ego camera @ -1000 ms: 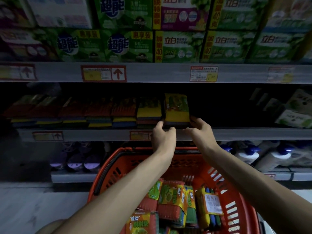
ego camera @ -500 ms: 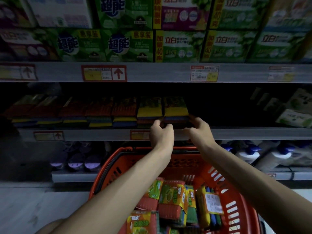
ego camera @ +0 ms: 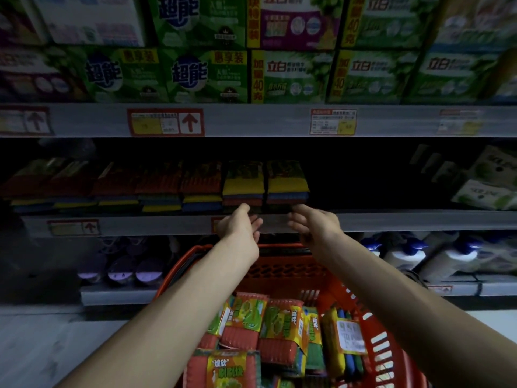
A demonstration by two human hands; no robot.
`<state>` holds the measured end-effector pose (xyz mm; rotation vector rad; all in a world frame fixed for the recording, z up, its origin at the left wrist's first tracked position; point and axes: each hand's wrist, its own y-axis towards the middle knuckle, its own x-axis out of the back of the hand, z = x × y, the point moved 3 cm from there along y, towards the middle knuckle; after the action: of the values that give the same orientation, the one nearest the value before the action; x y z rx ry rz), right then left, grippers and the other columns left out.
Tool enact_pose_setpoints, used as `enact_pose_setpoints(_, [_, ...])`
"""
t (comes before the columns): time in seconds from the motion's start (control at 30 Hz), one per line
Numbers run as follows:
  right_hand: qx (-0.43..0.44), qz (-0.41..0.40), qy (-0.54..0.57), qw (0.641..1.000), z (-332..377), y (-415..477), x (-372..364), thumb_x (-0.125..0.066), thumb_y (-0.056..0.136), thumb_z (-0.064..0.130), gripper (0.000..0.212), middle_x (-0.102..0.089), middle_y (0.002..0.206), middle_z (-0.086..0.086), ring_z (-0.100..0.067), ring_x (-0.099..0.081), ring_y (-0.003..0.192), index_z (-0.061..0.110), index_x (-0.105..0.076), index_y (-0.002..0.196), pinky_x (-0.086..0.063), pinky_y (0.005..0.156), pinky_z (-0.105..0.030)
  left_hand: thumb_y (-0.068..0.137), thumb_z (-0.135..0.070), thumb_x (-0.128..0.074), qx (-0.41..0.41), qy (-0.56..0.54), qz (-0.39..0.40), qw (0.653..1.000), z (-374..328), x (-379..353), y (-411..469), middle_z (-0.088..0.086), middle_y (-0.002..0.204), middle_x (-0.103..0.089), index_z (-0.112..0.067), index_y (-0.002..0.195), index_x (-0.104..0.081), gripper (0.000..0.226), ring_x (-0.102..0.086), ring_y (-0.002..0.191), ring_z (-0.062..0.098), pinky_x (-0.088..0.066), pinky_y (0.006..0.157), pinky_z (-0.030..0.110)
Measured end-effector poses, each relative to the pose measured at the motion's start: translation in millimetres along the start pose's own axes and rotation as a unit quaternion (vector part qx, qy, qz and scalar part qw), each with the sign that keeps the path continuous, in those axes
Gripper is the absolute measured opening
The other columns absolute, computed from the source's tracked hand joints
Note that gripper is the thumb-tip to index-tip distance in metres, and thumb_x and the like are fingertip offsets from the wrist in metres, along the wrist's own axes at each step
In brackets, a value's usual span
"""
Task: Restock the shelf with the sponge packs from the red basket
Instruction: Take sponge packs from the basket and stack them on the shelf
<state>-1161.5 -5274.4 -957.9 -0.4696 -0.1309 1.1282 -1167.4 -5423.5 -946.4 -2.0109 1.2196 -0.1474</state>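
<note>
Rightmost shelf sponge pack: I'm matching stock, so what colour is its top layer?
The rightmost sponge pack has a yellow top layer; the head view shows it.

Slim bare forearms (ego camera: 173, 312) end in a bare left hand (ego camera: 240, 228) and right hand (ego camera: 317, 226).

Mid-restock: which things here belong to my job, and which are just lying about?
Job: red basket, basket sponge packs, shelved sponge stacks, middle shelf, left hand, right hand.
Lying about: detergent boxes above, white blue-capped bottles, purple-lidded containers, white pouches.
</note>
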Motion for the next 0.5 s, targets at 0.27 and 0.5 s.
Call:
enact_pose_setpoints(0.27, [-0.026,-0.033,0.019,0.999,-9,11,-7,-0.061,0.101,0.018,0.023,-0.075,0.071,0.000,-0.006,-0.065,0.048,0.001,-0.069,0.114,-0.041,0.045,-0.017,0.097,-0.013,-0.063,-0.011,-0.006,-0.023,1.000,-2,0,9,0.013,0.109,-0.074,-0.005,0.113,-0.059,0.018,-0.071,0.081,0.020,-0.040,0.051,0.025])
enact_pose_setpoints(0.5, [-0.024,-0.061,0.033,0.997,-9,16,-9,-0.062,0.100,0.013,0.019,-0.072,0.059,0.001,-0.005,-0.061,0.039,-0.001,-0.066,0.113,-0.033,0.033,-0.014,0.096,-0.009,-0.063,-0.017,-0.002,-0.038,0.999,-6,5,16,0.017,0.102,-0.073,-0.004,0.107,-0.059,0.013,-0.070,0.075,0.020,-0.037,0.047,0.024])
